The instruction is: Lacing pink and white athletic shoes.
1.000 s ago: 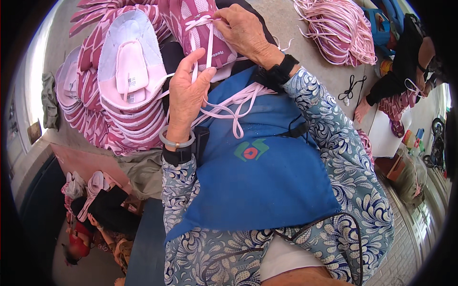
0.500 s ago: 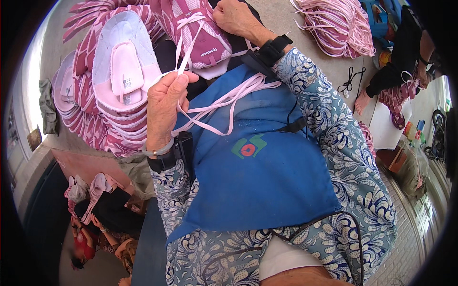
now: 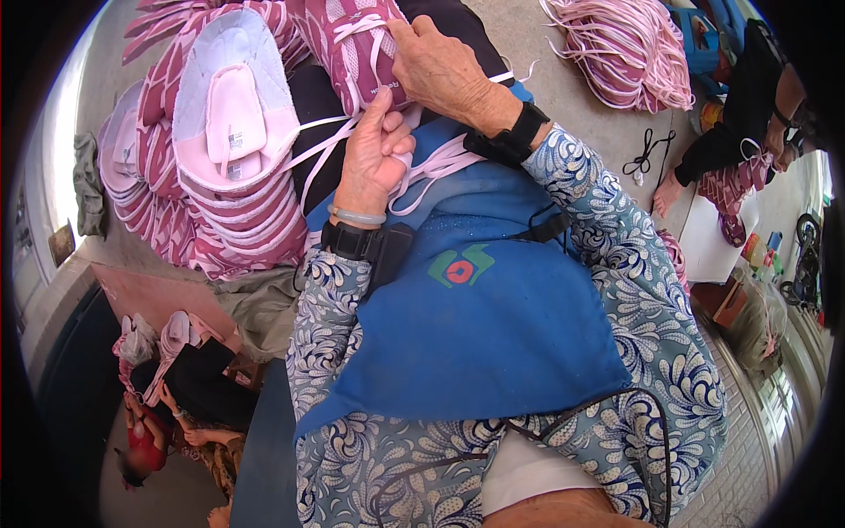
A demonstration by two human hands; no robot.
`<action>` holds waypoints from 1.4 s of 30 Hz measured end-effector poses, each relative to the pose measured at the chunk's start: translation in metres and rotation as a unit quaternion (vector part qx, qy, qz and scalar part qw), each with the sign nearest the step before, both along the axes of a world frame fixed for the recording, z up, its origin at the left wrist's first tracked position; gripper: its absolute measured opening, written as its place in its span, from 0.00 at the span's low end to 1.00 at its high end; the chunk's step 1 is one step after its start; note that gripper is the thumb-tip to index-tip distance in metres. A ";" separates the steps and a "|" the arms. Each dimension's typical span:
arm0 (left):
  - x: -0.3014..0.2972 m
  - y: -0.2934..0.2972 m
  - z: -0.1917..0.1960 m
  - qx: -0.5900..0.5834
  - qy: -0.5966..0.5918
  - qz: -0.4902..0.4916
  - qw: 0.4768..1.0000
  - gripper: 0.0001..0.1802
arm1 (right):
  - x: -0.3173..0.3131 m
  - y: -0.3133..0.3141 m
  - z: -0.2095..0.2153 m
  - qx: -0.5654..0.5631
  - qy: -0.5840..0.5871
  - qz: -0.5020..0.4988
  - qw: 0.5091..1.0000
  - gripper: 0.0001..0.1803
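A pink shoe upper [image 3: 346, 77] with a white mesh front lies at the top middle, over my dark-clad leg. My left hand [image 3: 374, 163] is closed just below it, thumb and finger pinched on a pale pink shoelace. Bent over the upper's right side, my right hand [image 3: 444, 75] has its fingertips pinched at the lacing. What exactly sits between those fingertips is partly hidden. Loose shoelaces [image 3: 444, 160] lie bunched on my blue apron [image 3: 493, 352], and another lace end hangs to the left of my left hand.
A nested stack of pink shoe uppers [image 3: 238, 198] stands close on my left. At the upper right lies a heap of laced uppers [image 3: 620, 57], with a black cord [image 3: 647, 154] below it. Other people work at the right edge and lower left.
My left hand has moved right and slightly down, below the shoe upper. My right hand has come from beside the upper onto its lacing, with fingers now showing.
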State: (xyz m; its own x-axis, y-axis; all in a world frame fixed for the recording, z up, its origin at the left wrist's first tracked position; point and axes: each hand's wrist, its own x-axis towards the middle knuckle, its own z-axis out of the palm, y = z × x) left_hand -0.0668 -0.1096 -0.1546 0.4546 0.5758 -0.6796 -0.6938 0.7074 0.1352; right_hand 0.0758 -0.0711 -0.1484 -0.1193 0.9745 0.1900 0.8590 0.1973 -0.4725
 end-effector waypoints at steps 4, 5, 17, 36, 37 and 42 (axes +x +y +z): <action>0.012 -0.005 -0.020 0.079 0.149 0.038 0.985 0.09 | -0.003 -0.003 0.005 -0.087 -0.019 0.002 0.996 0.25; 0.013 -0.008 -0.021 0.078 0.147 0.034 0.985 0.09 | -0.001 -0.004 0.001 -0.077 -0.016 0.013 0.997 0.27; 0.013 -0.014 0.001 0.143 0.345 -0.007 0.928 0.11 | 0.000 -0.004 -0.012 -0.036 -0.021 0.022 0.999 0.28; 0.011 -0.015 0.102 0.345 0.181 -0.377 0.840 0.23 | 0.015 -0.010 0.033 -0.487 0.767 -0.011 0.417 0.14; -0.004 -0.014 0.101 0.342 0.182 -0.377 0.841 0.23 | 0.020 -0.012 0.040 -0.470 0.720 -0.007 0.510 0.13; -0.099 -0.012 0.092 0.346 0.228 -0.065 0.908 0.24 | 0.074 -0.013 0.016 -0.373 0.526 -0.052 0.762 0.12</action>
